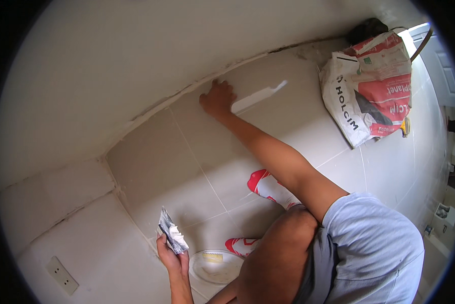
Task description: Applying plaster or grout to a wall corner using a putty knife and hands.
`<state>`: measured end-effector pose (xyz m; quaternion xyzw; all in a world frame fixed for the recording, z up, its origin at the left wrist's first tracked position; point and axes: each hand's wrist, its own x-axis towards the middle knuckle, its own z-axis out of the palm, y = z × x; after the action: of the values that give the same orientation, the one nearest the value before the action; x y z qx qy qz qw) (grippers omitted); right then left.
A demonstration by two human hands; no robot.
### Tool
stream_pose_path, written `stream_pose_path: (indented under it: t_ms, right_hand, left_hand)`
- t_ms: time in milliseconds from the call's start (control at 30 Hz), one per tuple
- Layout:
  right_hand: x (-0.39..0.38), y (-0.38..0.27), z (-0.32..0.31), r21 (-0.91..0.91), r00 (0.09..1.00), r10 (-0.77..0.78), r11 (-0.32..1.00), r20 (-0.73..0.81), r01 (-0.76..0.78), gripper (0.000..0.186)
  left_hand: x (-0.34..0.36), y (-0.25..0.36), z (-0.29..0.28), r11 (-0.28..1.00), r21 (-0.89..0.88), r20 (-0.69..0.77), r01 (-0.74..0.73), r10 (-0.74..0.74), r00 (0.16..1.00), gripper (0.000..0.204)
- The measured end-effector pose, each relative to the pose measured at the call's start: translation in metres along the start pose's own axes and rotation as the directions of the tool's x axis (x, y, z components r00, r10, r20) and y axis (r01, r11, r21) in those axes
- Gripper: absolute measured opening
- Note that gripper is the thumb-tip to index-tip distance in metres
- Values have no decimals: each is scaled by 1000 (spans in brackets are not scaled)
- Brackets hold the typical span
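My left hand [175, 259] grips a flat metal putty knife [164, 223] at the lower left, its blade tilted upward. A lump of white paste [176, 237] lies on the blade. My right arm stretches out to the far side, where my right hand [218, 99] is at the joint between the grey tiled floor [151, 147] and the white wall [111, 61]. The fingers of that hand are curled; what they hold, if anything, is hidden. A rough, pale strip of filler [174, 101] runs along this joint.
A white and red cement bag [346, 96] stands at the right, with a dark object [367, 30] behind it. Near my feet in red and white socks [273, 187] lies a round white lid [199, 266] bearing a yellow piece [213, 257]. A wall socket [62, 275] is at lower left.
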<state>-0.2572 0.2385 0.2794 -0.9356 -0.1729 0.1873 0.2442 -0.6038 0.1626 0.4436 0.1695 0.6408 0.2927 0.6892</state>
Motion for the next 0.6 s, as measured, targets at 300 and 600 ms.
stream_pose_path:
  t_ms: [300, 600]
  right_hand:
    - [-158, -6, -87, 776, 252, -905, 425, 344, 466, 66]
    - [-170, 11, -130, 476, -95, -965, 33, 243, 879, 54]
  left_hand:
    - [-9, -1, 26, 994, -26, 13, 105, -105, 994, 13]
    - [-16, 1, 41, 983, -52, 188, 175, -162, 969, 20]
